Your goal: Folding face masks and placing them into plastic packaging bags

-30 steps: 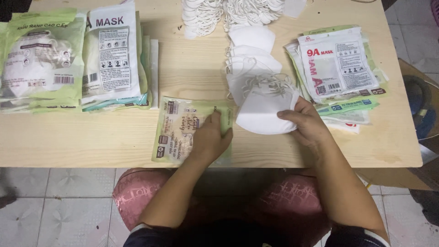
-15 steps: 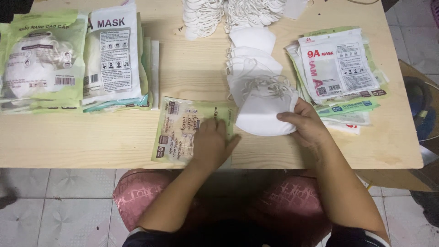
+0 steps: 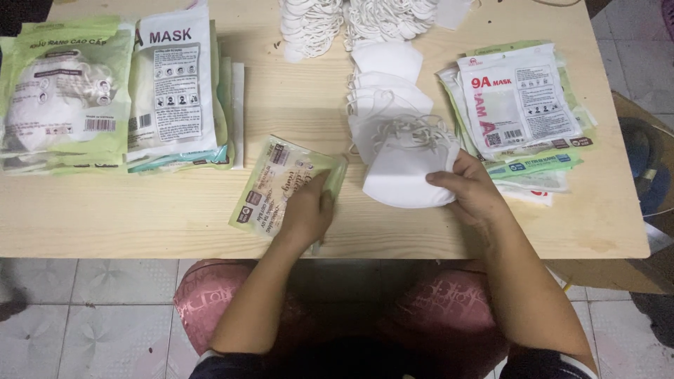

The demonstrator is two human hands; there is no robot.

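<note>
**A:** In the head view, what do the two hands do?

**B:** The left hand lies flat on a green and cream pouch, fingers pressing it onto the wooden table. It is not closed around the pouch, only resting on top. The right hand grasps a white folded mask at its right edge, thumb over it; the fingers below are hidden, so how they hold it I cannot tell.

**A:** Where is this mask exactly?

**B:** Near the front middle of the table, just beside the pouch on its right. It is the nearest one of a row of white masks that overlap each other and go toward the far edge. Their ear loops lie tangled on top.

**A:** What more is around?

**B:** At the far edge there is a heap of white ear loops. Right of the right hand, a pile of white and green packets, very close to the wrist. At far left, two stacks of filled packs, well apart from both hands. Below the table edge, pink patterned fabric on the person's knees.
</note>
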